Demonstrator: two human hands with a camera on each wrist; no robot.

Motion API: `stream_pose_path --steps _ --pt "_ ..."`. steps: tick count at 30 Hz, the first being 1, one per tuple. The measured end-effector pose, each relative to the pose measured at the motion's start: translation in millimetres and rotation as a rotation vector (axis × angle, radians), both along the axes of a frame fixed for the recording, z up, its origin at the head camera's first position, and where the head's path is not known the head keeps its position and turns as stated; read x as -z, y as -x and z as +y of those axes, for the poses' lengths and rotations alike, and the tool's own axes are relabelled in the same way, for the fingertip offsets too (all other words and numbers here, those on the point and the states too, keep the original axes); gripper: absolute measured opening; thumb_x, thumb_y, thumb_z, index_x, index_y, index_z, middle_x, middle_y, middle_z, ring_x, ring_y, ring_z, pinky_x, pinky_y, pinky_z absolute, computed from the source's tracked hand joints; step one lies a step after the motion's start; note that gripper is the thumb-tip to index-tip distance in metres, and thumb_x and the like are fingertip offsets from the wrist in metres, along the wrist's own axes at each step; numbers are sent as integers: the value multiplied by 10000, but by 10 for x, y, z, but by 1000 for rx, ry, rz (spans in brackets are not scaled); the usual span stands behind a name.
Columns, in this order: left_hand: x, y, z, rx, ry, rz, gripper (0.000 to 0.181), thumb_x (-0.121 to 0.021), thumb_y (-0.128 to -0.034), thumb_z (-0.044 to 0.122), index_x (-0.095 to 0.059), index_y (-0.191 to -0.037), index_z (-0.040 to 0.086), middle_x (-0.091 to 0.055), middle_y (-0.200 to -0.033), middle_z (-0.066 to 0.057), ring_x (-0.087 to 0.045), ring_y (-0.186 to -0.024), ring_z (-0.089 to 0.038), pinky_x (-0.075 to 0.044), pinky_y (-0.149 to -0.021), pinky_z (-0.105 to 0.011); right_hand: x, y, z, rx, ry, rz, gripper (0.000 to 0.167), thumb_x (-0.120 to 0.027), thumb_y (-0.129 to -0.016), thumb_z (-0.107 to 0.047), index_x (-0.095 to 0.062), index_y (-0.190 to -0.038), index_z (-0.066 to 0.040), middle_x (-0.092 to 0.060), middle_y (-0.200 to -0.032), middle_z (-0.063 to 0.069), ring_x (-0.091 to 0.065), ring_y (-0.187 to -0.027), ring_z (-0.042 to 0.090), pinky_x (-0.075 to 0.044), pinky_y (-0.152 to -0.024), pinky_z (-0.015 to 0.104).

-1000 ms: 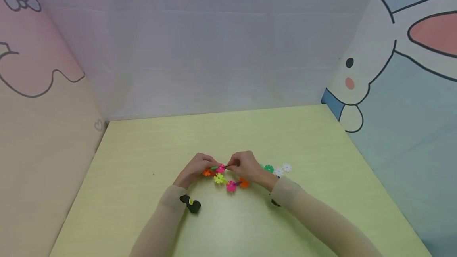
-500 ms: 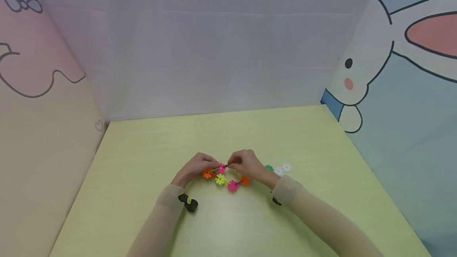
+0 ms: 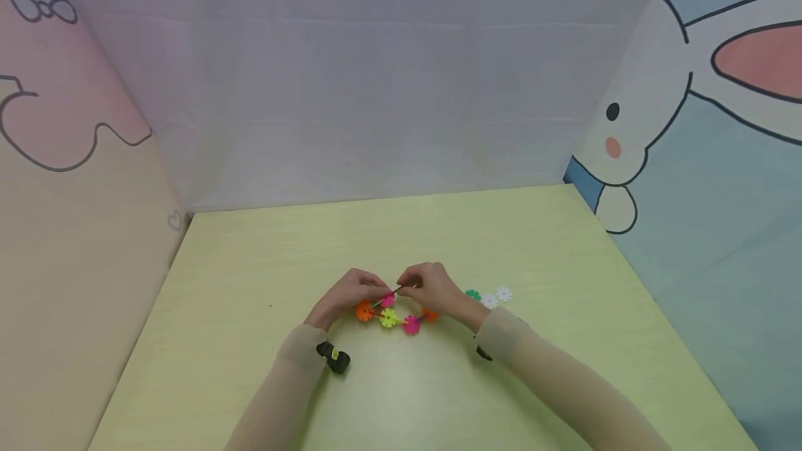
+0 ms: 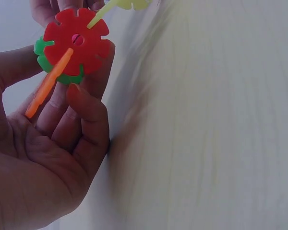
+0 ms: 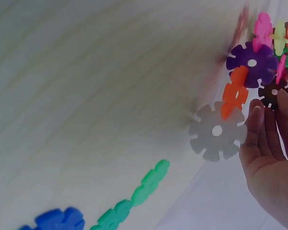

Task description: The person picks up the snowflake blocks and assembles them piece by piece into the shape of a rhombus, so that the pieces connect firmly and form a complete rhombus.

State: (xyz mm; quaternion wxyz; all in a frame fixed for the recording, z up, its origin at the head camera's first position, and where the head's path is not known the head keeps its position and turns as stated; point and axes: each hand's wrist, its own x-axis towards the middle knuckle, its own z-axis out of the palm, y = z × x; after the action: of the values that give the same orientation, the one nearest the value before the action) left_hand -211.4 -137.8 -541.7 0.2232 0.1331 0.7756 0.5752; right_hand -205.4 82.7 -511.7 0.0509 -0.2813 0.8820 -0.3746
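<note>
You wore plain, pale-beige fabric sleeves (image 3: 276, 388), a chunky black device (image 3: 336, 360) with a small yellow-green patch (image 3: 335, 353) near the left cuff (image 3: 303, 344), and a mostly hidden dark device (image 3: 483, 353) near the right.

fingers (image 5: 254, 125) pinch brown disc (image 5: 267, 96) | orange disc (image 5: 234, 90) joins grey disc (image 5: 217, 143)

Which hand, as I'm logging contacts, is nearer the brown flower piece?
Right: the right hand pinches the brown flower piece; the left hand is farther left, at the linked red piece.
</note>
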Motion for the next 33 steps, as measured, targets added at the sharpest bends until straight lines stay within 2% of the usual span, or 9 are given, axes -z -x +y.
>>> stream_pose_path --steps 8,14,18,24,28,33 --pt "-2 -12 -64 -26 24 12 200 -718 -860 277 -751 -906 85 -687 -863 -62 -603 -789 -226 -470 -758 -356 -42 92 286 64 -44 -8 133 -724 -858 -113 -725 -968 -39 -679 -876 -48 -621 -796 91 -510 -728 257" --pt "11 -9 -117 -56 -11 -11 218 -728 -850 267 -740 -939 69 -683 -913 -57 -590 -815 -221 -471 -755 -351 -86 149 589 85 -75 -18 150 -716 -864 -127 -718 -985 -37 -675 -896 -35 -624 -823 122 -512 -740 299" --pt "37 -7 -135 -83 -43 -35 218 -721 -858 235 -724 -950 37 -683 -896 -71 -591 -800 -225 -479 -738 -340 -124 160 760 113 -113 -58 177 -712 -867 -142 -705 -1008 -35 -669 -918 -20 -620 -859 160 -507 -766 350" --pt "43 -16 -156 -132 -42 -70 207 -709 -864 246 -721 -960 63 -683 -901 -75 -586 -794 -236 -480 -730 -337 -142 174 1047 166 -253 -150 212 -715 -840 -132 -701 -1038 -59 -664 -988 15 -601 -946 206 -478 -841 403" --pt "49 -38 -158 -163 -25 -91 231 -706 -859 279 -713 -993 91 -682 -922 -74 -588 -812 -251 -474 -741 -347 -146 163 1233 146 -345 -178 242 -756 -783 -96 -709 -1016 -45 -668 -989 38 -595 -957 240 -463 -857 432" --pt "76 -61 -154 -195 -18 -109 281 -710 -852 304 -704 -1046 101 -685 -941 -60 -601 -819 -241 -474 -752 -342 -134 138 1385 108 -401 -176 256 -825 -735 -126 -724 -963 -70 -668 -939 13 -574 -896 216 -456 -837 426"
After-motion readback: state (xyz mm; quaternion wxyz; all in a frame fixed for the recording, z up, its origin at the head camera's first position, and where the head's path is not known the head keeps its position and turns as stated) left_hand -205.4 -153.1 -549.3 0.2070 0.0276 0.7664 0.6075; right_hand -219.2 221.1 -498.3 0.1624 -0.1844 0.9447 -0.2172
